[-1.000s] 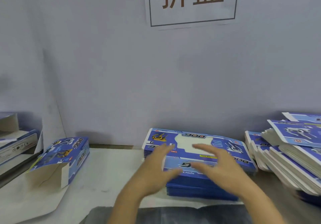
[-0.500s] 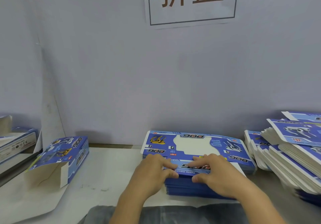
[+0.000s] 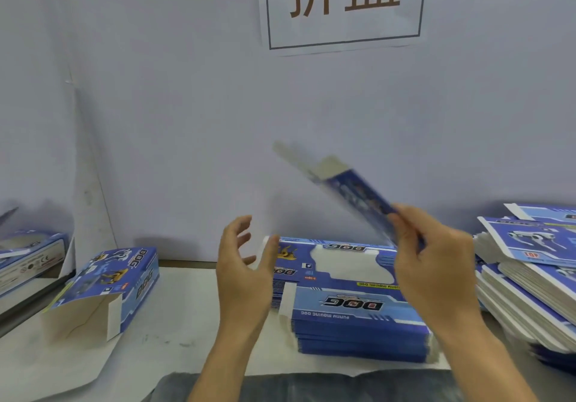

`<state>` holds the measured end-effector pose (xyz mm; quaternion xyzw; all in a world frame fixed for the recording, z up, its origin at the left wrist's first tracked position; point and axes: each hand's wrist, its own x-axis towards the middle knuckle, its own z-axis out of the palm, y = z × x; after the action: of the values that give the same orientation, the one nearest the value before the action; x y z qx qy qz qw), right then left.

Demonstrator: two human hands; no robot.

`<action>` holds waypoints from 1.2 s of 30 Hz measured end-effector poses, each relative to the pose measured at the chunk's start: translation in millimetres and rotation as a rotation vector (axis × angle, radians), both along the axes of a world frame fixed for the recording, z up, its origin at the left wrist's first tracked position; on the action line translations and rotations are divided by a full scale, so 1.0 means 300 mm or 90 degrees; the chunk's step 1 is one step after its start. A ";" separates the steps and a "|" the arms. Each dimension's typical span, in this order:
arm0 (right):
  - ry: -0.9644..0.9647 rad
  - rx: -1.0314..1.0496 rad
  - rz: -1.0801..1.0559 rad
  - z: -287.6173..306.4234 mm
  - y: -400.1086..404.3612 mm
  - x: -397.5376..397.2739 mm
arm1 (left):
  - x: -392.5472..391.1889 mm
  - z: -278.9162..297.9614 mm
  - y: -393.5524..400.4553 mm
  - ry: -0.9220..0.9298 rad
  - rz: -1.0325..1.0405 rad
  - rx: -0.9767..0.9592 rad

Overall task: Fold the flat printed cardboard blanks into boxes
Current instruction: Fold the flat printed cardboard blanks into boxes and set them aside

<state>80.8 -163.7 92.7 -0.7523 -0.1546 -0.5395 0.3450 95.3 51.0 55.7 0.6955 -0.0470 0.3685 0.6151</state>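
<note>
A stack of flat blue printed blanks [image 3: 358,323] lies on the table in front of me. My right hand [image 3: 436,264] pinches one flat blank [image 3: 352,192] by its near end and holds it raised above the stack, tilted up to the left and blurred by motion. My left hand [image 3: 243,274] hovers to the left of the stack with fingers spread and loosely curved, holding nothing. A folded blue box [image 3: 106,286] with its near end open lies on the table at the left.
More piles of flat blanks [image 3: 530,277] stand at the right edge. Other boxes [image 3: 28,258] sit on a lower ledge at far left. A grey wall with a paper sign [image 3: 343,5] closes the back. White paper [image 3: 174,333] covers the table.
Both hands were pressing on the top of the stack. Now my right hand has lifted one blank off it into the air, and my left hand has come away to the left, open.
</note>
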 end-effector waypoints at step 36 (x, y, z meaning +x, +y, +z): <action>0.061 0.013 0.131 0.094 0.099 -0.073 | -0.121 0.164 -0.043 0.036 -0.267 0.138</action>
<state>59.0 -134.2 120.7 -0.7538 -0.2088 -0.4661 0.4135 59.0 38.1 105.1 0.7429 -0.2121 0.2058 0.6006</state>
